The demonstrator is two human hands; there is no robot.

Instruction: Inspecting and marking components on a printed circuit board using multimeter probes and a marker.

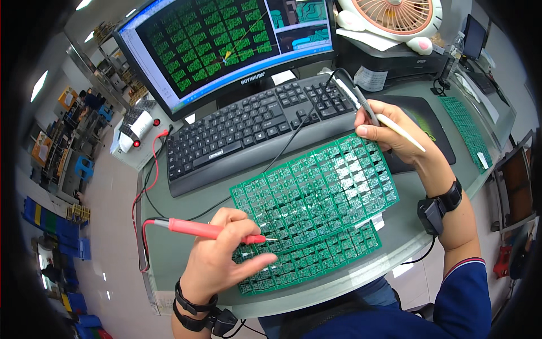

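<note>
My left hand point(217, 254) is closed around a red test probe point(195, 227). The probe's metal tip points at a green circuit board panel point(305, 192); whether it touches cannot be told. A second green panel point(322, 254) lies partly under the first, showing along its near edge. My right hand point(395, 133) is closed on a slim grey and white pen-like tool point(400, 131), its pale end sticking out past the fingers. The thumb and fingers of that hand are also at the upper panel's far right corner, which looks pinched and raised.
A black keyboard point(254, 121) and a monitor point(226, 51) with board layouts stand behind the panels. Red and black leads point(148, 189) run along the left. A dark mouse pad point(435, 130), a printer point(395, 68) with a fan point(395, 17), and another green panel point(466, 130) are at right.
</note>
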